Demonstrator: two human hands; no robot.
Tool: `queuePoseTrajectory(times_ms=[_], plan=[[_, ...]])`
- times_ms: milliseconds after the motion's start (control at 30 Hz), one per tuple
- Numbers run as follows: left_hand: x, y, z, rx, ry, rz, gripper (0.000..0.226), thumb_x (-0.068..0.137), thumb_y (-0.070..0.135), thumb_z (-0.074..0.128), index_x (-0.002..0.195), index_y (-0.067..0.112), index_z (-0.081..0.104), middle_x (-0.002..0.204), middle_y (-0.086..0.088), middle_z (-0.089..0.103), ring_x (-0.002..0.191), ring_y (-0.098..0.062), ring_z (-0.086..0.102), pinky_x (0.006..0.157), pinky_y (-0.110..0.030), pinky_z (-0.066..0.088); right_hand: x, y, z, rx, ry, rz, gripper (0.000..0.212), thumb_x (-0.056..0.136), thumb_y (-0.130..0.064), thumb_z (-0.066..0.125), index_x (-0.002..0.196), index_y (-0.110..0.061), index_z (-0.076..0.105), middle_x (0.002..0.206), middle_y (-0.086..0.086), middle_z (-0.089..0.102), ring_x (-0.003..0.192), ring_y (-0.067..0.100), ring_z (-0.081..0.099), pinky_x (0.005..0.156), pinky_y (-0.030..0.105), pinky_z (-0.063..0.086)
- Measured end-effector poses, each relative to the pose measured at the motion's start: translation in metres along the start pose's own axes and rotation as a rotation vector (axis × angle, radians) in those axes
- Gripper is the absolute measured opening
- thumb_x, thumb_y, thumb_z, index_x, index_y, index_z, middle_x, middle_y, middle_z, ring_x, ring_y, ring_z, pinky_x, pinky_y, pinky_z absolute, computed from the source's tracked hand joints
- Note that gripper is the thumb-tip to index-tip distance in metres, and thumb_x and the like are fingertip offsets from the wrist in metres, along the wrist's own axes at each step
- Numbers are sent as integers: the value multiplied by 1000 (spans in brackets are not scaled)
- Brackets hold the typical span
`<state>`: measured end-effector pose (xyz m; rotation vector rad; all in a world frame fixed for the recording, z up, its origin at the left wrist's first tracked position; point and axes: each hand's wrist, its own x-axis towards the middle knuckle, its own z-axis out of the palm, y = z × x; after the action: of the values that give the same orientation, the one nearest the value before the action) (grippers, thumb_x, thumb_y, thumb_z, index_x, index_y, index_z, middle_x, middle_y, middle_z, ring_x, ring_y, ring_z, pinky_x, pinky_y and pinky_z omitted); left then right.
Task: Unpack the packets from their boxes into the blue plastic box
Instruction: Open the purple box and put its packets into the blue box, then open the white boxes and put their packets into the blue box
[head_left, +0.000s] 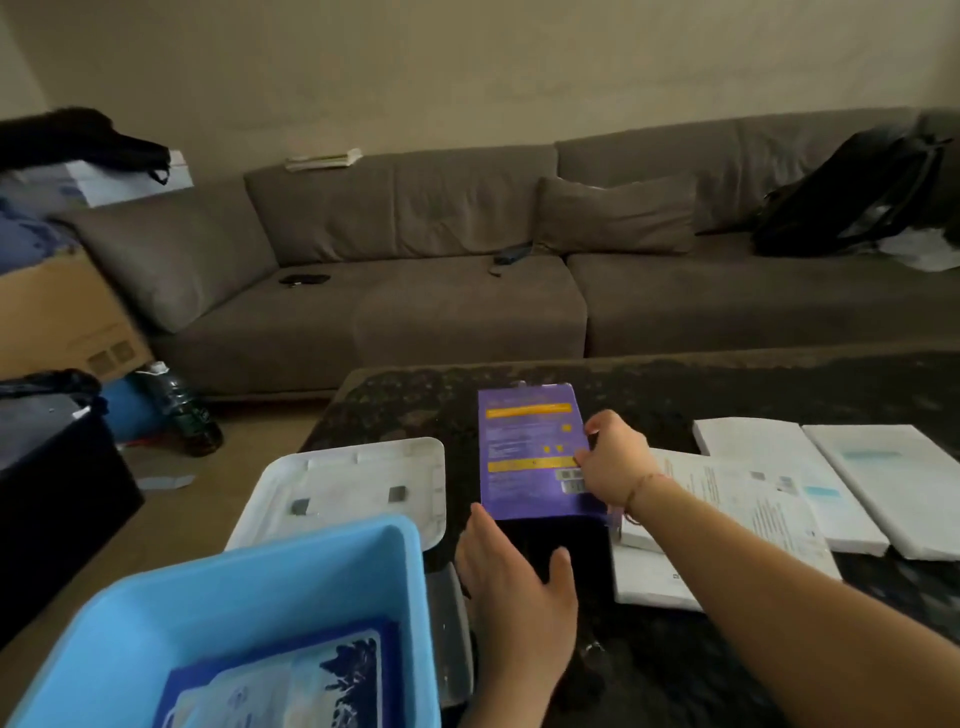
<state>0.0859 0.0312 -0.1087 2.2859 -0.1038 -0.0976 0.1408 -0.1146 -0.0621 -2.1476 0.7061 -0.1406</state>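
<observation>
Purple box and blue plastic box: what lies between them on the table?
In the head view, the left hand and a corner of the white lid lie between the purple box and blue plastic box.

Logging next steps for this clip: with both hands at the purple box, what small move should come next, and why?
Probably slide the contents out of the purple box toward the person. The right hand grips its right edge, the left hand rests open at its dark near end, and the blue plastic box sits just left, one packet already inside.
</observation>
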Motion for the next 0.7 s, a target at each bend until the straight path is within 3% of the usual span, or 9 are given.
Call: queuePoseTrajectory(times_ms=[133,233,300,400,533,633,700], plan=[[17,-3,7,204,-11,-123,93,95,51,55,156,15,-5,164,-2,9,151,-23,7,120,-42,17,4,0,25,-273,-88,-55,26,97,-17,53,122,-11,52,125,9,60,111,27,59,93,37,49],[20,-2,14,326,-3,-145,95,93,55,53,156,13,-4,163,-4,11,150,-24,10,118,-41,23,6,2,36,-443,-105,-129,3,97,-15,52,97,-14,54,112,6,64,88,18,57,78,29,47],[21,-2,17,355,1,-155,96,93,56,53,155,12,-5,163,-5,11,150,-24,10,117,-42,25,10,6,42,-534,-95,-145,11,96,-16,55,89,-17,46,101,4,60,73,13,46,70,27,41],[22,-2,18,350,-9,-153,96,93,56,53,155,12,-6,162,-4,10,150,-24,9,117,-44,26,16,12,50,-610,-82,-146,14,94,-18,59,92,-17,46,103,5,61,75,14,47,68,28,40],[23,-3,18,288,-31,-158,96,93,54,53,155,14,-8,164,-4,3,151,-24,3,118,-48,21,14,12,41,-572,-78,-213,13,94,-17,59,106,-14,58,110,6,64,85,19,57,70,29,45],[15,-2,22,249,-15,-84,93,92,54,53,155,20,-6,164,-4,-4,151,-26,-1,118,-55,11,5,15,-4,-421,84,-365,25,92,-19,61,115,-14,65,109,5,69,99,24,64,82,34,54],[4,1,29,230,21,108,81,92,53,52,155,26,8,163,0,6,150,-24,4,118,-55,10,0,30,-45,-397,236,-390,27,92,-26,61,117,-17,67,110,5,71,102,26,65,89,39,54]])
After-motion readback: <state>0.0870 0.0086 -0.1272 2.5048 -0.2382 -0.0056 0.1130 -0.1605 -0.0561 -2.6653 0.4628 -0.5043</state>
